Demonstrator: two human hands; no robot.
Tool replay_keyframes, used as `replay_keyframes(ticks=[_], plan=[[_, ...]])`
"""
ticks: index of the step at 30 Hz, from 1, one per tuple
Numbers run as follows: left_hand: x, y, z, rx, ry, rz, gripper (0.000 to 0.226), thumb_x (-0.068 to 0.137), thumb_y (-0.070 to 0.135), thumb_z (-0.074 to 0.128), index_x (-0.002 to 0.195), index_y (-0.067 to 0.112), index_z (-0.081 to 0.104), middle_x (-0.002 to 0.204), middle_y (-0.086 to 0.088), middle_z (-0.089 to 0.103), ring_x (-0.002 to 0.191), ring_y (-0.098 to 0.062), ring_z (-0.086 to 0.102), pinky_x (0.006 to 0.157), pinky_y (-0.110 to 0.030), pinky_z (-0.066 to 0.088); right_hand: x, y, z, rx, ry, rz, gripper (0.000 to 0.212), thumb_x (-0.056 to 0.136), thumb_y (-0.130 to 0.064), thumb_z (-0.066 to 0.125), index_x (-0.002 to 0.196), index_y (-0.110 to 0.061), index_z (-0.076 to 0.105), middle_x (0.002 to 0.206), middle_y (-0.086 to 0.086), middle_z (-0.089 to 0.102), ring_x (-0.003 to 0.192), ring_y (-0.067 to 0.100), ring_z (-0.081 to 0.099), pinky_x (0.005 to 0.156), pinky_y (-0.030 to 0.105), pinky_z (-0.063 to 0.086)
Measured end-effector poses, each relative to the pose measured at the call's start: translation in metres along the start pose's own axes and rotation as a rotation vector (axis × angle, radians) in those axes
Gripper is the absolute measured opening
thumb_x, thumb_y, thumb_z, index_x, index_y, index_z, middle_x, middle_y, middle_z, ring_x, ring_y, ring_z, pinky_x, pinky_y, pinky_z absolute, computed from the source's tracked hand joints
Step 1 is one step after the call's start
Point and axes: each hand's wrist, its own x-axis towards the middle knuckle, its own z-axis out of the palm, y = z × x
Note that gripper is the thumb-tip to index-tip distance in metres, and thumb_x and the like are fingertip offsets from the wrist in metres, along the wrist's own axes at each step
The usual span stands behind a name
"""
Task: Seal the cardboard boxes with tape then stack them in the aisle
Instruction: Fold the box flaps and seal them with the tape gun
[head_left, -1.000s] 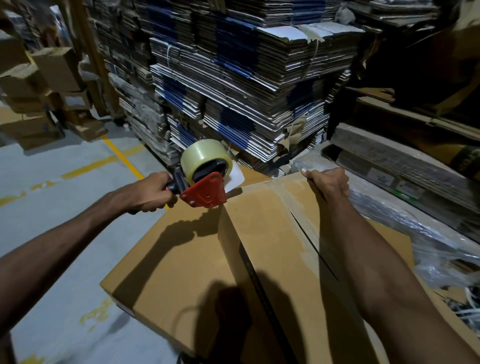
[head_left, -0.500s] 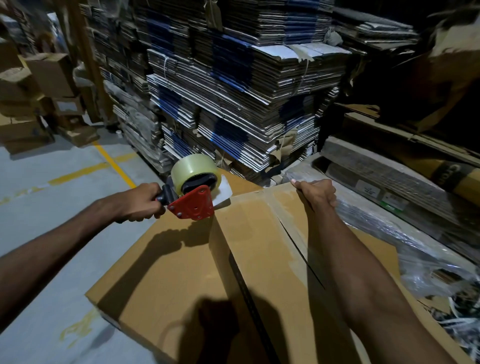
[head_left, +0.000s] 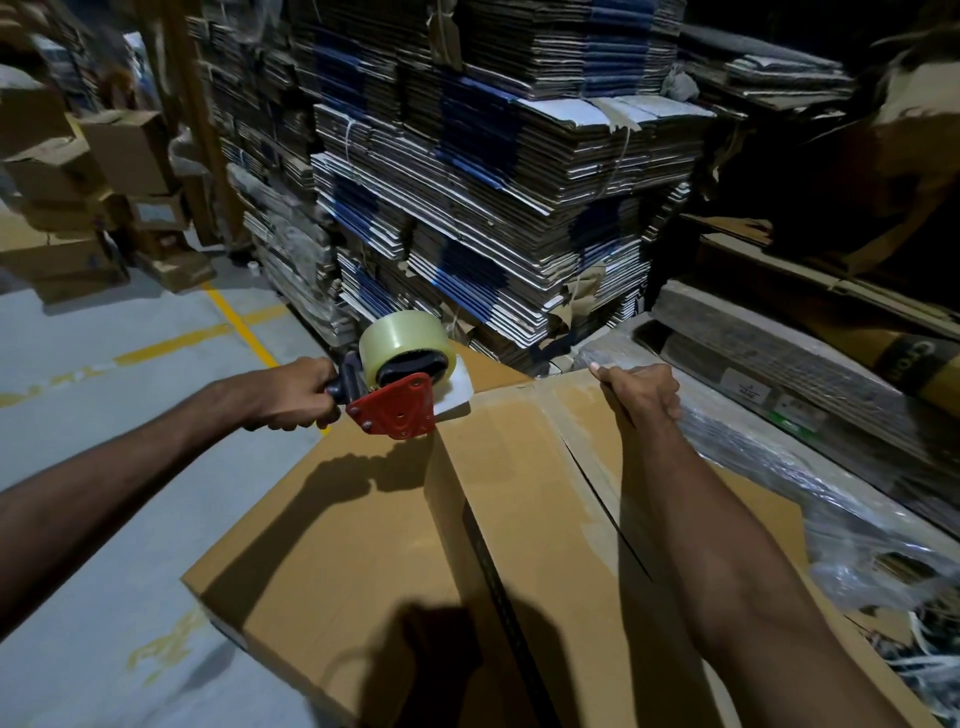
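Standing on the grey floor (head_left: 104, 519) with its far end against the pallets, the big cardboard box (head_left: 363, 519) has its top flaps folded in, the seams between them not yet taped where I can see. At the far edge of the box top, the left hand (head_left: 296, 395) is wrapped tight round the handle of a red tape dispenser (head_left: 397, 405), its clear tape roll (head_left: 400, 340) uppermost, nose set at the far corner of the raised flap, probably so a strip can start there and run back along the seam. The right hand (head_left: 644, 395) curls its fingers over the far right edge of the box top, likely pinning that flap flat and steadying the box. Beyond, a stack of flattened cartons (head_left: 519, 197) rises. To the right lie wrapped bundles (head_left: 779, 467) with small white labels, too small to read; a yellow roll (head_left: 924, 358) shows letters cut off at the frame.
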Motion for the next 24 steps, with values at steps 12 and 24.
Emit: replay_keyframes(ticks=[12, 24], plan=[[0.008, 0.019, 0.000, 0.118, -0.002, 0.006, 0.015, 0.086, 0.004, 0.057, 0.075, 0.010, 0.049, 0.061, -0.006, 0.048, 0.040, -0.014, 0.035, 0.041, -0.026, 0.033, -0.024, -0.016, 0.010, -0.270, 0.119, -0.178, 0.055, 0.085, -0.053, 0.080, 0.122, -0.013, 0.069, 0.117, 0.012, 0.066, 0.104, 0.027, 0.057, 0.087, 0.039, 0.049], [0.013, 0.012, -0.001, 0.226, 0.048, 0.062, 0.013, 0.066, 0.021, 0.056, 0.058, 0.012, 0.050, 0.062, -0.018, 0.065, 0.046, -0.025, 0.053, 0.043, -0.031, 0.043, -0.201, -0.077, 0.083, 0.442, -0.590, -0.220, 0.151, 0.036, -0.105, 0.066, 0.158, -0.024, 0.030, 0.144, 0.012, 0.056, 0.122, 0.034, 0.062, 0.102, 0.052, 0.054]])
